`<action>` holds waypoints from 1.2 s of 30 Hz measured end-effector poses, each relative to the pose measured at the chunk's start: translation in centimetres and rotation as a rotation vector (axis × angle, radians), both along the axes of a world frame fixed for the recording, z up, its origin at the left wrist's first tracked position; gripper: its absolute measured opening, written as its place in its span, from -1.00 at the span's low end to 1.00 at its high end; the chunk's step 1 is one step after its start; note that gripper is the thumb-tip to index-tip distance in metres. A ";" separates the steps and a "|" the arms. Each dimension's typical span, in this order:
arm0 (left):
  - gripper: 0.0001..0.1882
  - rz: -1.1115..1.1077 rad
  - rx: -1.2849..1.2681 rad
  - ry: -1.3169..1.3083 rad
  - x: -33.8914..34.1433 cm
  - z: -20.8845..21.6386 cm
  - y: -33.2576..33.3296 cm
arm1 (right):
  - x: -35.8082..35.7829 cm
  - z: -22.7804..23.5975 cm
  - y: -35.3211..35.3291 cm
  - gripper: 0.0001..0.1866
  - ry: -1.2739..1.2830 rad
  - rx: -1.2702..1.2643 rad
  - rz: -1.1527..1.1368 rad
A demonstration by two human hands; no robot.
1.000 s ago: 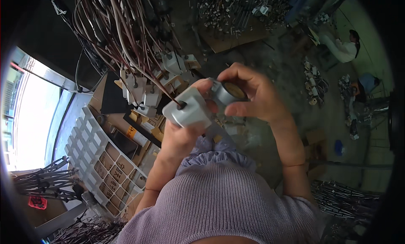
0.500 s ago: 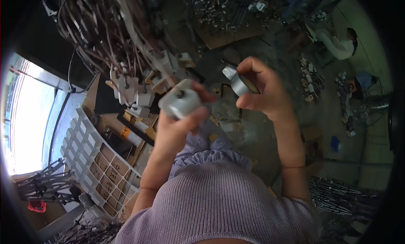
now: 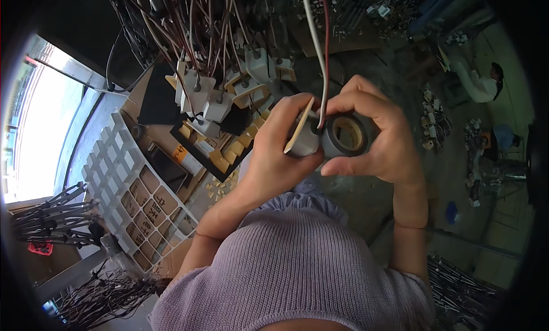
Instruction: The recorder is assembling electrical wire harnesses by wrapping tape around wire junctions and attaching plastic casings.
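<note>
Conceivably, wires (image 3: 325,85) beside the right hand (image 3: 384,131), curled round a tape roll (image 3: 332,141), could snag if the left hand (image 3: 275,143), clutching a grey housing (image 3: 307,141), twists.

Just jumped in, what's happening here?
A person's left hand grips a whitish housing with a white cable and a dark red one rising from it. The right hand holds a roll of tape right beside it. Similar wired housings sit ahead, to the left.
</note>
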State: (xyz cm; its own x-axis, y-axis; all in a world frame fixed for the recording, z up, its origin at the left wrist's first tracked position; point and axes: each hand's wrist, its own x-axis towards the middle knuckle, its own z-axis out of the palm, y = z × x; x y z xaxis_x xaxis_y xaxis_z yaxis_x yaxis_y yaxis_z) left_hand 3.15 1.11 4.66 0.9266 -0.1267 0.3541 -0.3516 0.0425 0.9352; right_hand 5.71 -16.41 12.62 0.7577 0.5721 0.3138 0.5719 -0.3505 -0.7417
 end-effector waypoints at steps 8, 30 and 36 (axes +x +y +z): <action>-0.39 0.121 0.026 -0.084 0.4 -0.5 -0.1 | 0.8 0.9 0.6 -0.39 0.020 -0.039 0.163; -0.36 -1.574 -1.086 0.706 -1.8 0.2 0.0 | 7.9 -2.0 4.0 -0.17 0.493 0.309 1.030; -0.38 -1.717 -1.150 0.888 -2.8 0.6 0.2 | 8.4 -1.9 4.8 -0.59 0.246 0.277 1.186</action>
State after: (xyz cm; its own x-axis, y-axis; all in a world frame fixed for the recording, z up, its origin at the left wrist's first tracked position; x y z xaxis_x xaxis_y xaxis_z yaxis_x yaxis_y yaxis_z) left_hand 0.36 1.34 5.24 0.1127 -0.8407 0.5297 0.9639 0.2220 0.1472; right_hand 14.08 -11.63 10.72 -0.1258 0.8808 0.4564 0.2641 0.4732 -0.8404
